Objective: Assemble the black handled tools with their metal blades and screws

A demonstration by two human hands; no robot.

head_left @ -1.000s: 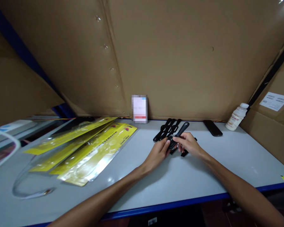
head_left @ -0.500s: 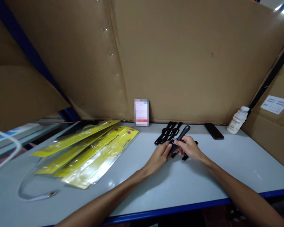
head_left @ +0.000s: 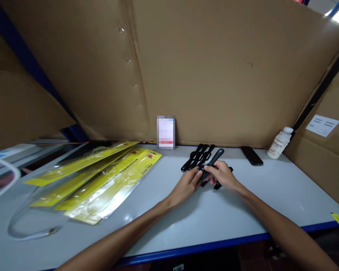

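Observation:
Between both hands is a black spokeshave (head_left: 216,156), tilted so that one handle points up and away to the right. My left hand (head_left: 187,183) is closed on its near side, thumb by the middle. From the right, my right hand (head_left: 222,174) grips the same tool, with thumb and fingers at the body. The fingers cover much of its centre and lower handle. Several more black spokeshaves (head_left: 195,159) lie side by side just behind. Under my right hand another black part (head_left: 217,186) shows, mostly hidden.
Yellow-and-clear plastic packages (head_left: 110,184) are fanned out on the left of the grey table (head_left: 164,237). A white cable (head_left: 31,238) curls beside them. A lit phone-like screen (head_left: 166,132) leans on the cardboard wall (head_left: 197,75). A dark phone (head_left: 252,156) and a white-capped bottle (head_left: 279,143) stand right.
The whole view has shifted slightly, so things sit a little further left. Both hands keep hold of the spokeshave in nearly the same pose.

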